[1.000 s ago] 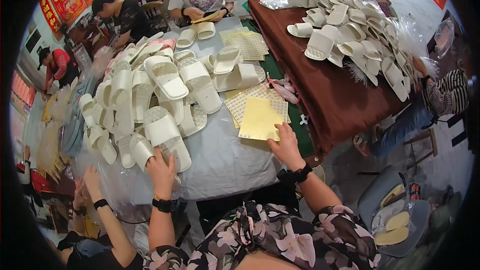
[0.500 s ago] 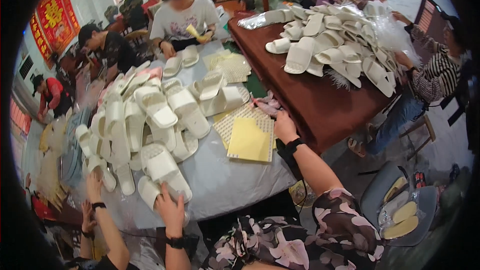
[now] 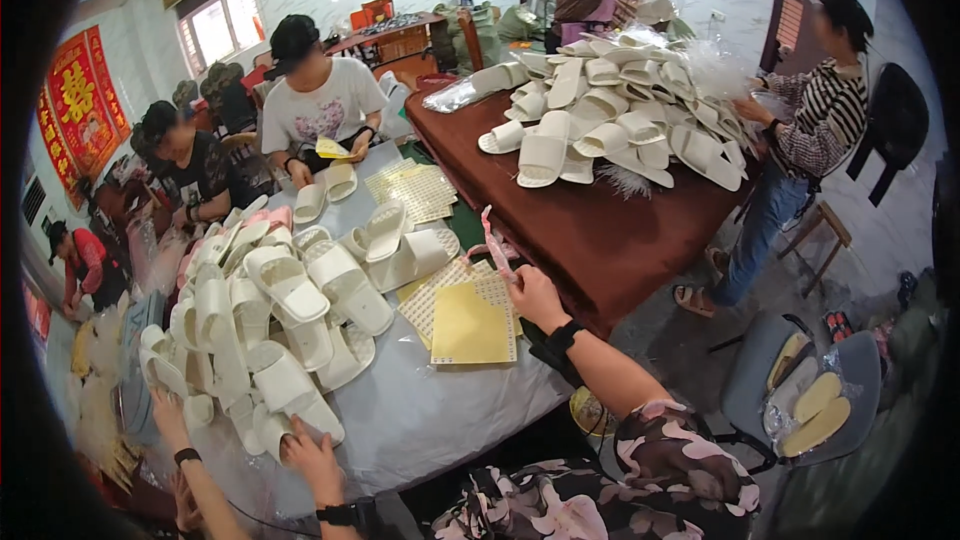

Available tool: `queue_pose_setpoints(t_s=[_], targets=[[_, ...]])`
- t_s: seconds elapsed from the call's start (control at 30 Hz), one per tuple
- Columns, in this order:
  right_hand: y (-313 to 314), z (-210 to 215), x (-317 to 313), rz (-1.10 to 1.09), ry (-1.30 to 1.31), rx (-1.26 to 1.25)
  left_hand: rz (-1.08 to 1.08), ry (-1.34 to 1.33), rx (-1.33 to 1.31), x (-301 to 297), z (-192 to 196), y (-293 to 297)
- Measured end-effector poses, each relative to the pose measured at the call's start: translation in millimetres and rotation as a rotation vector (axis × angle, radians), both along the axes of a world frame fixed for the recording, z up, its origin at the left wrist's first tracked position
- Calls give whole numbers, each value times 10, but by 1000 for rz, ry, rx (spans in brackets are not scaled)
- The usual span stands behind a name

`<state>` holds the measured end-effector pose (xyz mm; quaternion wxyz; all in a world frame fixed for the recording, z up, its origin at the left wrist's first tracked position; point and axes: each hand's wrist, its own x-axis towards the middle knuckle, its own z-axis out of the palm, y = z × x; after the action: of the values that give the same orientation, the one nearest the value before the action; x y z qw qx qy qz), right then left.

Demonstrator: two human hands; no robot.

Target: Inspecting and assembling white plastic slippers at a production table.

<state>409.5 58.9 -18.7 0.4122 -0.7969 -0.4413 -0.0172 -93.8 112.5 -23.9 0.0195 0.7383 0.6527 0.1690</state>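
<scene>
Our left hand (image 3: 312,460) grips a cream slipper (image 3: 290,395) at the near table (image 3: 430,420) edge, on the slipper pile (image 3: 260,310). Our right hand (image 3: 535,295) rests past the yellow sheet (image 3: 470,325), fingers near a pink strip (image 3: 495,240); can't tell whether that grip is closed.

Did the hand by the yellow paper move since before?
No. The right hand stays at the far right corner of the yellow sheet, by the brown table edge; only the camera tilted.
</scene>
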Motion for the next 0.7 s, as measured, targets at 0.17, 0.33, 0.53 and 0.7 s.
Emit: queue_pose_setpoints(t_s=[0.17, 0.33, 0.53, 0.7], targets=[[-371, 123, -212, 254, 542, 242, -97, -10, 127, 88, 77, -280], [-797, 282, -595, 416, 817, 158, -103, 14, 358, 216, 96, -548], [-941, 179, -1135, 657, 958, 31, -351, -328, 249, 618, 112, -661], [-970, 286, -1619, 920, 977, -124, -579, -986, -454, 1348, 463, -846]])
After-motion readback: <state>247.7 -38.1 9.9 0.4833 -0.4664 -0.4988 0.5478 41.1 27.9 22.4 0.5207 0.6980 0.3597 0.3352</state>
